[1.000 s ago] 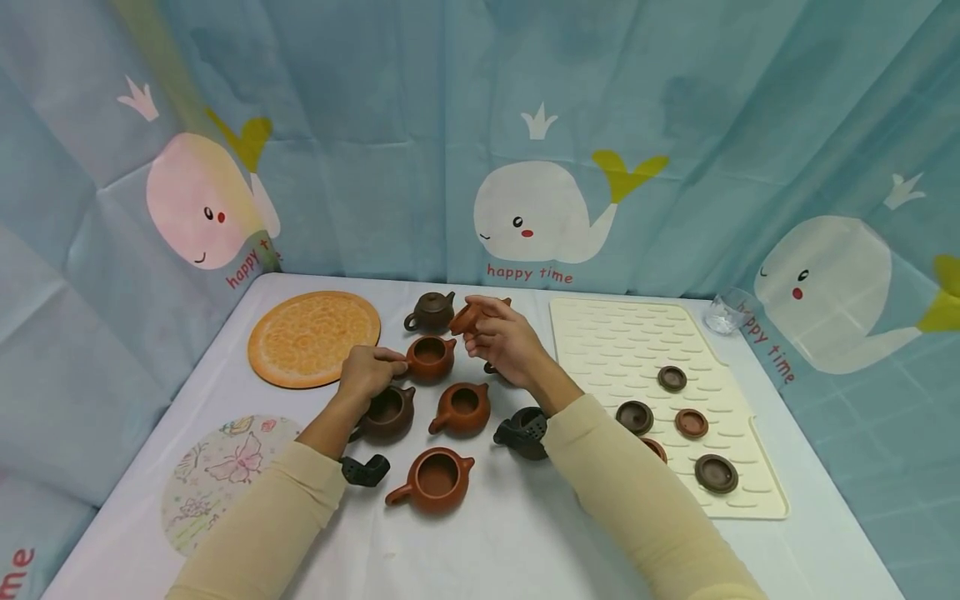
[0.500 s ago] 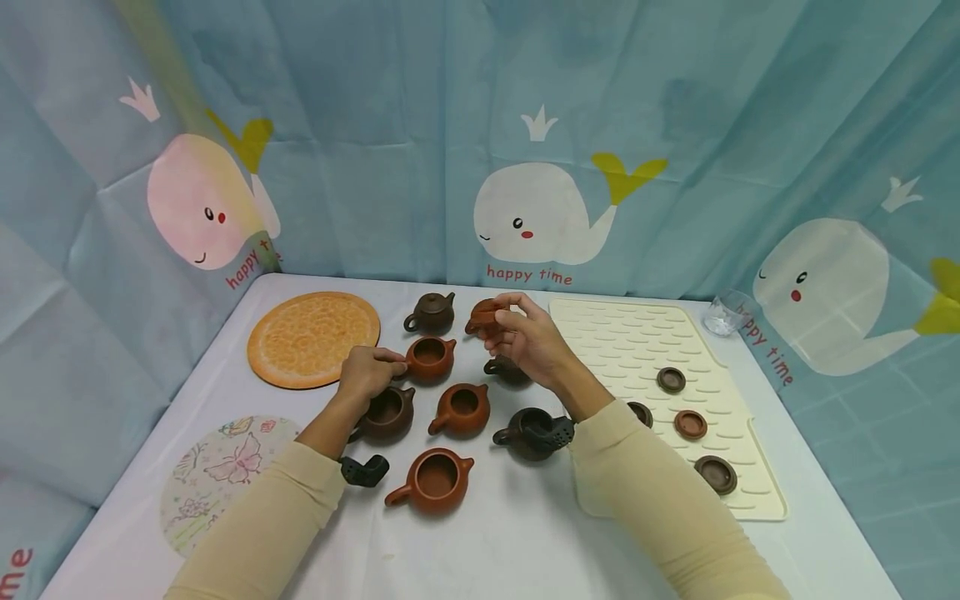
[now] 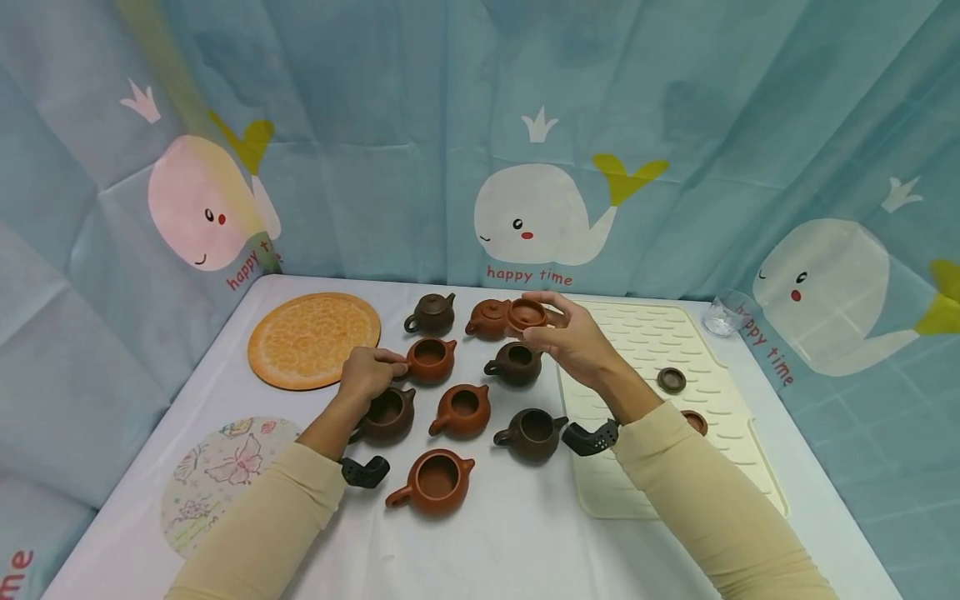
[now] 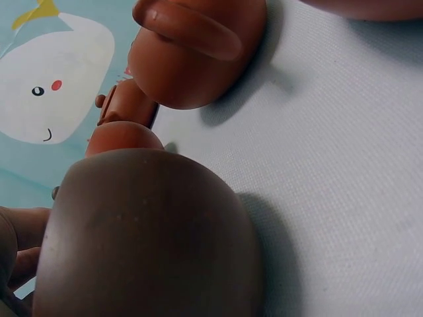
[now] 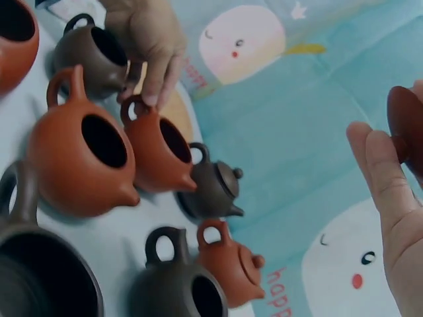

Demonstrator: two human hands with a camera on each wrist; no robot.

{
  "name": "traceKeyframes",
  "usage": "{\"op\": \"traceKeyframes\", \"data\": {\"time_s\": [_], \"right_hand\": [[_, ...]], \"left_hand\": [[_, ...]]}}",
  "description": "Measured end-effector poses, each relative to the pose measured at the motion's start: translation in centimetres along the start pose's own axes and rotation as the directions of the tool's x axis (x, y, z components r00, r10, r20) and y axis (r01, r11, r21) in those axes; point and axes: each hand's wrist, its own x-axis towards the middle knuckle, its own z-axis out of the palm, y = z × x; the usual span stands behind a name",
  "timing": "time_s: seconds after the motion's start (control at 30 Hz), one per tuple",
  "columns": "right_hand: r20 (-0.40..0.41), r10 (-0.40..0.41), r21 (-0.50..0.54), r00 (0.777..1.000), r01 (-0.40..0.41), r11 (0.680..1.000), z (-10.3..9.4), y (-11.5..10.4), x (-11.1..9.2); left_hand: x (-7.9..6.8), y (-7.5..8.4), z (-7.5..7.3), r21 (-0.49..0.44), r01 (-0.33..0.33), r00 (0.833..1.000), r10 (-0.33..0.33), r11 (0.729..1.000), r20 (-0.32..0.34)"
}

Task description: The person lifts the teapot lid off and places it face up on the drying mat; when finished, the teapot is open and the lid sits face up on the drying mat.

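Note:
In the head view my left hand [image 3: 365, 377] pinches the handle of a lidless reddish-brown teapot [image 3: 431, 360], which stands on the table. My right hand [image 3: 576, 340] holds a reddish teapot lid [image 3: 527, 314] in the air, its hollow underside facing the head camera. Just left of that lid stands a lidded red teapot [image 3: 489, 318]; a dark open teapot [image 3: 516, 364] is just below it. In the right wrist view the lid [image 5: 405, 124] appears edge-on, its knob between my fingers. A dark teapot [image 4: 145, 238] hides most of my left hand in the left wrist view.
Several more teapots stand nearby, including a dark lidded one [image 3: 433, 314] and an open red one [image 3: 437, 482]. A cream mat [image 3: 615, 492] on the right bears loose lids [image 3: 671, 380]. A glass [image 3: 727, 314] and two round mats [image 3: 315, 340] lie further out.
My right hand has moved right with the lid and turned it so its underside shows. The lidded red teapot and dark open teapot are now uncovered. My left hand stays on the handle.

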Motion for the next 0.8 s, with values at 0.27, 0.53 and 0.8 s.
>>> {"op": "traceKeyframes", "data": {"time_s": [0.27,0.53,0.8], "right_hand": [[-0.05,-0.022,-0.16,0.998,0.014,0.987,-1.8,-1.5,-1.4],[-0.089,-0.039,-0.302,0.995,0.011,0.953,-3.9,-2.3,-2.6],[-0.19,-0.028,-0.481,0.981,-0.069,0.874,-6.8,-2.0,-3.6]], "left_hand": [[-0.1,0.1,0.0,0.004,0.005,1.0,-0.005,1.0,0.001],[-0.2,0.1,0.0,0.014,0.008,1.0,-0.008,1.0,-0.006],[-0.3,0.1,0.0,0.012,0.011,1.0,-0.011,1.0,-0.004]]}}
